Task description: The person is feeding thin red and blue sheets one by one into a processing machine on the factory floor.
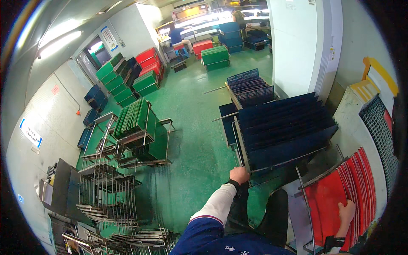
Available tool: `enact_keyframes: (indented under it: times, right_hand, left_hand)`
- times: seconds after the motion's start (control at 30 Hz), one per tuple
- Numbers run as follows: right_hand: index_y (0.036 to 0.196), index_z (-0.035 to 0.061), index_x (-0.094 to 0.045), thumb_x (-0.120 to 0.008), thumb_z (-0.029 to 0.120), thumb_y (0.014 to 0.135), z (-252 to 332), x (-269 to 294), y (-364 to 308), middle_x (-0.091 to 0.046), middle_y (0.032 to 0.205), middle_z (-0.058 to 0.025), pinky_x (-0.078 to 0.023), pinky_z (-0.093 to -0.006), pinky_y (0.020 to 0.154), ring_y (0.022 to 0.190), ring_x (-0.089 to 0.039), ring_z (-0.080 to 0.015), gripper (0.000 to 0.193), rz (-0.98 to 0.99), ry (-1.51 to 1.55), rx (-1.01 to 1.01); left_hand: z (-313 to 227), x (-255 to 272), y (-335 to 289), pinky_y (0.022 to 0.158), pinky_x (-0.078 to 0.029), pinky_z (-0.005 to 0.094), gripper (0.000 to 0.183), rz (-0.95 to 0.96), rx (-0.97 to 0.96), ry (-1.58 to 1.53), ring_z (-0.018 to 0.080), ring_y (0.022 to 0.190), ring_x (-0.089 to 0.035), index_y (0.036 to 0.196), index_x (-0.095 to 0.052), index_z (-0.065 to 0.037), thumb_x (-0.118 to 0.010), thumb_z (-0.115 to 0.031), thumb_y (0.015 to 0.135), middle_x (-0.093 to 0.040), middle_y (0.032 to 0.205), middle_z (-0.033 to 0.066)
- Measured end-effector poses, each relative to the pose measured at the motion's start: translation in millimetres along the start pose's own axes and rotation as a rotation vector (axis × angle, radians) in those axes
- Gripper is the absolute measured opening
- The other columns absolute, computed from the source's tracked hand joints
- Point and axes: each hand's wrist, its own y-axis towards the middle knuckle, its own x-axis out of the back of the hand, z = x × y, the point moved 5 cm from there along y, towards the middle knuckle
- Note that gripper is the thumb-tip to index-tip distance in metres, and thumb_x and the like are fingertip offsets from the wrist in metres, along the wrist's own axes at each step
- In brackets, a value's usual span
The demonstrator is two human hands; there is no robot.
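Down at four o'clock, the right hand (347, 211) is on the red panels (325, 204), easily the nearer hand, but with fingers partly hidden I can't tell whether it grips one or merely rests. From that hand, the broad red face spreads toward ten o'clock, long edges running roughly twelve to six. Flat, thin, bright red, pale lines along the packed edges! And the left hand (240, 174), clenched at the corner of a metal frame (242, 144), with dark blue panels (289, 131) reaching toward two o'clock.
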Motion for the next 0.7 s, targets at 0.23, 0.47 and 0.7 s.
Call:
enact_keyframes:
  times: [0.23,0.47,0.7]
  right_hand:
    - [0.107,-0.0022,-0.062,-0.079,0.022,0.072,7,8,-3,-0.063,0.103,-0.0203,-0.047,-0.0454,0.088,0.1,-0.059,-0.0383,0.045,0.082,-0.074,-0.051]
    - [0.106,-0.0027,-0.062,-0.079,0.021,0.073,3,4,-1,-0.063,0.103,-0.022,-0.047,-0.0466,0.088,0.1,-0.059,-0.0397,0.044,0.063,-0.048,-0.036]
    - [0.107,-0.004,-0.061,-0.078,0.023,0.072,-12,-1,4,-0.063,0.106,-0.0237,-0.046,-0.0478,0.088,0.101,-0.059,-0.0415,0.047,-0.072,-0.065,0.016]
  left_hand:
    - [-4,7,-3,0.082,-0.054,0.0464,0.032,0.006,0.019,0.004,0.0369,0.096,-0.067,0.093,-0.074,-0.007,-0.059,-0.031,0.078,-0.071,0.098,0.0191]
    - [-1,5,-3,0.083,-0.054,0.0459,0.031,0.023,0.022,0.008,0.0364,0.096,-0.067,0.093,-0.074,-0.007,-0.06,-0.031,0.078,-0.07,0.1,0.0187]
    - [0,1,-2,0.085,-0.054,0.0452,0.036,0.011,0.001,0.045,0.0359,0.097,-0.066,0.097,-0.073,-0.008,-0.064,-0.039,0.08,-0.07,0.099,0.0172]
